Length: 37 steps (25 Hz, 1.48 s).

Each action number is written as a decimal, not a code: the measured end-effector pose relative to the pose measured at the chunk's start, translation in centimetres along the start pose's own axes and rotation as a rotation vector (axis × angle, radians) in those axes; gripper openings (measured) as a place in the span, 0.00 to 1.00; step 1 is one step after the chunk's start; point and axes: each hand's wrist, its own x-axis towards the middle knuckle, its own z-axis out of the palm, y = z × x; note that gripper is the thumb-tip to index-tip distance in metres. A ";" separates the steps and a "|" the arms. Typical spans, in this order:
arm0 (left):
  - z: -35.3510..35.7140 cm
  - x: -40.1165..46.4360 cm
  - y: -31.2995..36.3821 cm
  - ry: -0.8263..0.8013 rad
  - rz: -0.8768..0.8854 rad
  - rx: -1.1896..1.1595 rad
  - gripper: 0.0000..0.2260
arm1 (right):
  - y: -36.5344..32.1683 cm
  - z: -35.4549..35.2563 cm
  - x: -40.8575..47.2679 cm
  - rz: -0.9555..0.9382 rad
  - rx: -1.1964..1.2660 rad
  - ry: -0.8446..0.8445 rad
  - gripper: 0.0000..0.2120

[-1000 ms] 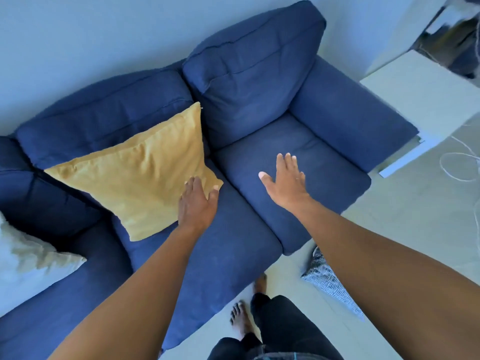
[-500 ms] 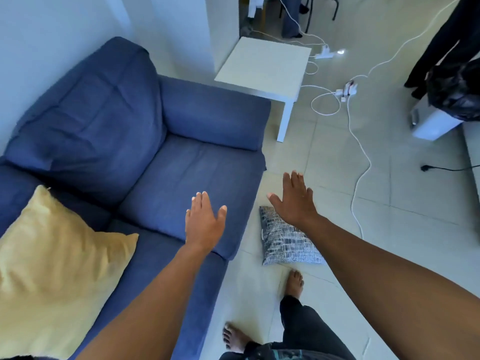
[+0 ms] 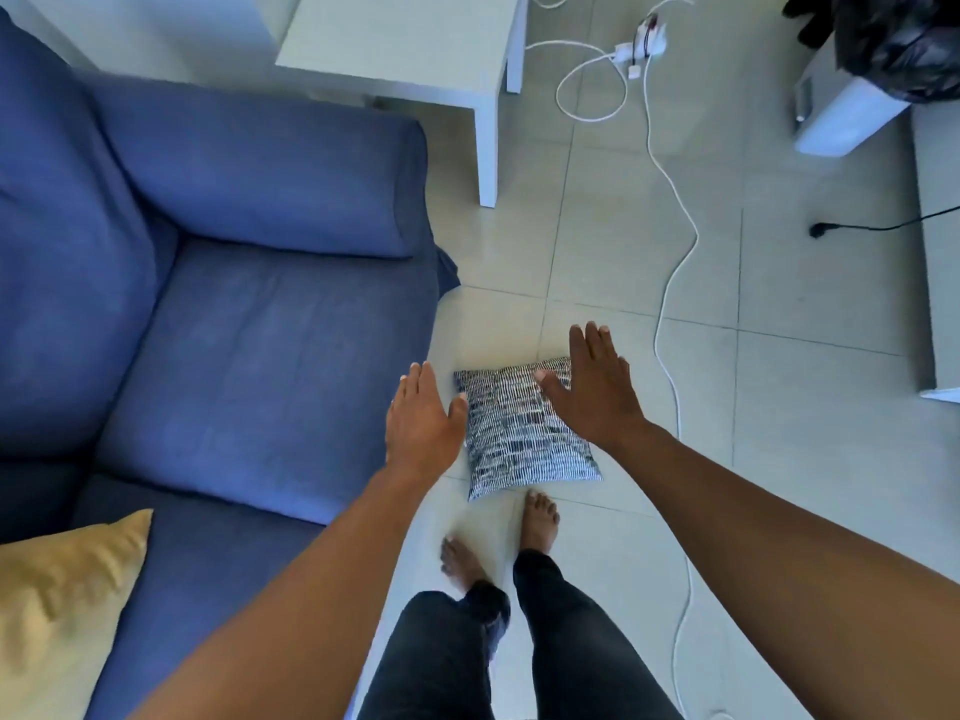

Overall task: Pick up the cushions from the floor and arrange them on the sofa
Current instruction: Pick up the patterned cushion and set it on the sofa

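Fingers (image 3: pixel 597 350) of both hands spread, empty, above patterned cushion (image 3: pixel 524 433) on pale tiled floor (image 3: pixel 805 433) beside blue sofa (image 3: pixel 260 330).

— Which cushion is on the floor?

— The black-and-white patterned cushion (image 3: pixel 524 433). It lies flat on the pale tiles, just off the front corner of the blue sofa (image 3: pixel 249 356), one corner pointing toward the bare feet.

— What's the pattern?

— Rows of short dark dashes on white, a bit like woven stripes. It's square and slightly plump.

— And on the sofa?

— A yellow cushion (image 3: pixel 57 605) sits on the seat at the near left, only partly in view, its corner tipped up. The seat by the armrest is bare blue fabric, a little creased.
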 end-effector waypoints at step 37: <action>30.7 24.3 -11.2 -0.244 -0.710 -0.897 0.07 | 24.7 29.6 21.3 0.613 0.784 0.039 0.24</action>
